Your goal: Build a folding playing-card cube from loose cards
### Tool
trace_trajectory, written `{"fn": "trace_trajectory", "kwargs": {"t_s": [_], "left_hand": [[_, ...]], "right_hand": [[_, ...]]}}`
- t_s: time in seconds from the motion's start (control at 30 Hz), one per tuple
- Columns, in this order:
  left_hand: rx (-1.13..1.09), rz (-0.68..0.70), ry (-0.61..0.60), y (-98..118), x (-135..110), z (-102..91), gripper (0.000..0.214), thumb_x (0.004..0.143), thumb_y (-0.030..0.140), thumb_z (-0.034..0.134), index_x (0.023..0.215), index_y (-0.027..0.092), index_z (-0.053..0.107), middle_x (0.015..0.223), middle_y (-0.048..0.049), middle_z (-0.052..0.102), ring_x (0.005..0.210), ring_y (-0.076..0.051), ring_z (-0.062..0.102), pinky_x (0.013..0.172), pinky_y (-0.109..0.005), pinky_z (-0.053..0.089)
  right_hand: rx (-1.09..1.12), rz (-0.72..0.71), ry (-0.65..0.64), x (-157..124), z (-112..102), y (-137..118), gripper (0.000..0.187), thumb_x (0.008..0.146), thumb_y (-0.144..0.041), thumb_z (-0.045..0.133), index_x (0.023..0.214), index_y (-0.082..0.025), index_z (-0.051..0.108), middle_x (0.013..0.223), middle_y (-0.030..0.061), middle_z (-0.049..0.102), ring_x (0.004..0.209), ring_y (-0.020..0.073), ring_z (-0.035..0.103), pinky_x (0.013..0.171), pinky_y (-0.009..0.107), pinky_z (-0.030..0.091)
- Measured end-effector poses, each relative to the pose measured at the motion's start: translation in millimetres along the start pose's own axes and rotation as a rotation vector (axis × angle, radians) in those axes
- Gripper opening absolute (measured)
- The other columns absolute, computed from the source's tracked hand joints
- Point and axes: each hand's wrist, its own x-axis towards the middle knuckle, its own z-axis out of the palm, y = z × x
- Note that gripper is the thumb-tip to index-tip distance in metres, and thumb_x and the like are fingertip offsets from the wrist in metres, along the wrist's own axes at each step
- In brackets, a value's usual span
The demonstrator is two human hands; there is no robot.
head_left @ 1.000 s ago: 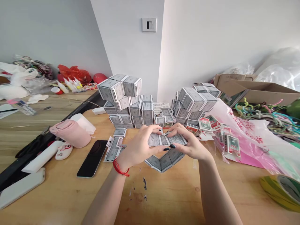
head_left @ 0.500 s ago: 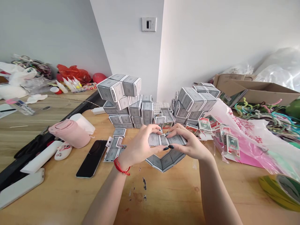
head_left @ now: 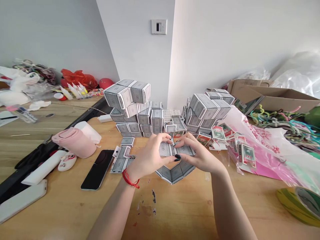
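Observation:
My left hand (head_left: 147, 154), with a red string bracelet on its wrist, grips the left part of a folded playing-card piece (head_left: 165, 149). My right hand (head_left: 205, 156) pinches its right part (head_left: 185, 150) between thumb and fingers. The two patterned grey card backs meet at the middle, where my dark-nailed fingertips come together. Just below, on the near side, hangs or stands an angled row of card panels (head_left: 177, 172); whether it joins the held piece is hidden. Folded cards (head_left: 121, 159) lie left of my hands, one showing a spade face.
Behind stand stacked card blocks, a left stack (head_left: 136, 110) and a right stack (head_left: 207, 108). A black phone (head_left: 98, 170) and pink pouch-like item (head_left: 75, 141) lie left. To the right are card boxes (head_left: 246, 155), a pink plastic bag (head_left: 267, 146) and yellow tape (head_left: 295, 203).
My right hand has shifted slightly left, and the right part of the card piece has come closer to the left part. My left hand has barely moved.

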Motion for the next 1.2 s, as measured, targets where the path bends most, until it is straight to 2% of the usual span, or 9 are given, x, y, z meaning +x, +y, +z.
{"fn": "trace_trajectory", "kwargs": {"t_s": [0.2,0.43,0.63,0.73,0.8,0.93,1.07,1.13,1.2], "left_hand": [[-0.028,0.012,-0.024,-2,2,1.7,0.055,0.069,0.042,0.067,0.116,0.027,0.041,0.116,-0.0063,0.053,0.111,-0.022,0.05,0.092,-0.042,0.041],[0.0,0.095,0.05,4,2,0.1,0.047,0.072,0.04,0.064,0.114,0.027,0.045,0.114,-0.0055,0.053,0.108,-0.022,0.048,0.091,-0.04,0.041],[0.014,0.097,0.067,6,1,3.0,0.047,0.072,0.043,0.064,0.113,0.027,0.047,0.112,-0.0051,0.054,0.106,-0.022,0.048,0.091,-0.038,0.041],[0.036,0.1,0.065,6,2,2.5,0.051,0.07,0.044,0.065,0.115,0.028,0.047,0.111,-0.0052,0.055,0.105,-0.022,0.049,0.089,-0.039,0.042],[0.063,0.131,0.05,4,3,1.0,0.045,0.071,0.043,0.065,0.111,0.028,0.052,0.111,-0.0044,0.057,0.103,-0.022,0.049,0.089,-0.04,0.042],[0.116,0.203,0.016,-1,6,-3.1,0.021,0.077,0.037,0.059,0.096,0.028,0.064,0.116,-0.0017,0.06,0.103,-0.022,0.048,0.089,-0.043,0.041],[0.112,0.203,0.069,-6,8,-7.0,0.022,0.078,0.038,0.058,0.096,0.03,0.066,0.111,-0.0006,0.063,0.1,-0.02,0.05,0.087,-0.043,0.043],[0.106,0.181,0.114,-9,8,-9.4,0.022,0.078,0.038,0.058,0.097,0.03,0.066,0.111,0.0002,0.063,0.1,-0.02,0.051,0.089,-0.044,0.042],[0.097,0.145,0.16,-12,8,-12.1,0.022,0.079,0.037,0.057,0.098,0.03,0.065,0.112,0.0009,0.063,0.1,-0.019,0.052,0.091,-0.045,0.041]], "right_hand": [[0.036,-0.022,-0.038,0,-1,-2,0.021,0.083,-0.035,0.053,0.1,-0.024,0.054,0.101,0.0068,0.047,0.102,0.0209,0.047,0.091,0.038,0.041],[0.08,-0.031,-0.008,3,3,1,0.024,0.084,-0.04,0.051,0.1,-0.023,0.05,0.099,0.0067,0.048,0.098,0.0212,0.048,0.087,0.038,0.041],[0.067,-0.054,-0.028,5,5,0,0.019,0.086,-0.037,0.047,0.099,-0.022,0.048,0.098,0.007,0.048,0.097,0.0201,0.046,0.087,0.037,0.04],[0.078,-0.026,-0.017,5,7,0,0.019,0.086,-0.036,0.048,0.098,-0.022,0.047,0.097,0.0065,0.048,0.093,0.0192,0.048,0.084,0.035,0.042],[0.112,0.001,0.008,5,9,1,0.021,0.085,-0.037,0.048,0.099,-0.022,0.045,0.099,0.0064,0.049,0.092,0.0192,0.049,0.082,0.035,0.043],[0.224,0.049,0.08,6,14,5,0.042,0.079,-0.043,0.057,0.112,-0.023,0.04,0.113,0.0084,0.047,0.105,0.0223,0.048,0.086,0.035,0.044],[0.424,0.047,0.106,8,17,13,0.071,0.07,-0.049,0.065,0.127,-0.026,0.03,0.129,0.0112,0.04,0.113,0.0239,0.047,0.09,0.036,0.045],[0.46,0.038,0.116,9,18,18,0.077,0.068,-0.047,0.068,0.131,-0.027,0.028,0.134,0.0109,0.037,0.119,0.0234,0.043,0.096,0.037,0.041],[0.453,0.038,0.124,10,19,23,0.074,0.069,-0.043,0.069,0.132,-0.026,0.032,0.135,0.01,0.039,0.122,0.0224,0.041,0.102,0.039,0.035]]}}
